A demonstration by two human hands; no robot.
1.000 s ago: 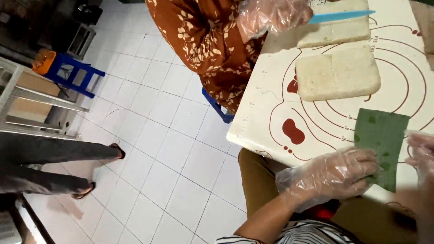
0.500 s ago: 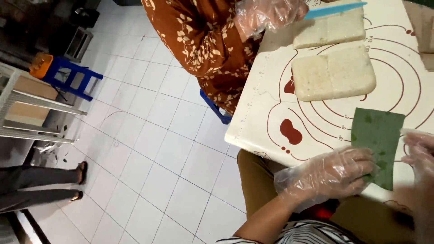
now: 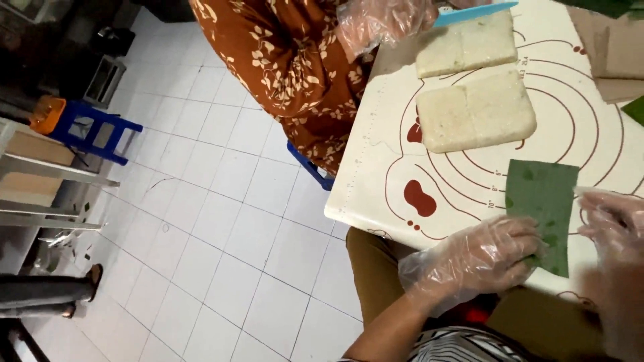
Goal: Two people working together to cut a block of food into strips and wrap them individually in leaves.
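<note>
Looking down at the desk (image 3: 376,201), the thing in hand is a green leaf rectangle (image 3: 545,201) lying flat on the white mat with red ring markings (image 3: 590,127), close to the near edge. It looks thin, light and floppy, likely smooth on top and easy to tear along the grain, so I'd guess the corners or edges are the place to pinch it, not the middle

The left hand (image 3: 479,261), in a clear plastic glove, rests on the leaf's near left corner with fingers loosely curled, pressing rather than gripping. The right hand (image 3: 614,224), also gloved, is blurred at the leaf's right edge; looks like it touches it, but I can't tell if it's pinching or just lying open

Further up the mat sit two pale slabs of pressed rice cake (image 3: 473,110), well apart from the leaf. Another person in an orange patterned top (image 3: 282,67) has a gloved hand (image 3: 382,23) by the far slab near a blue plastic scraper (image 3: 473,13). A blue stool (image 3: 94,131) stands on the white tile floor
</note>
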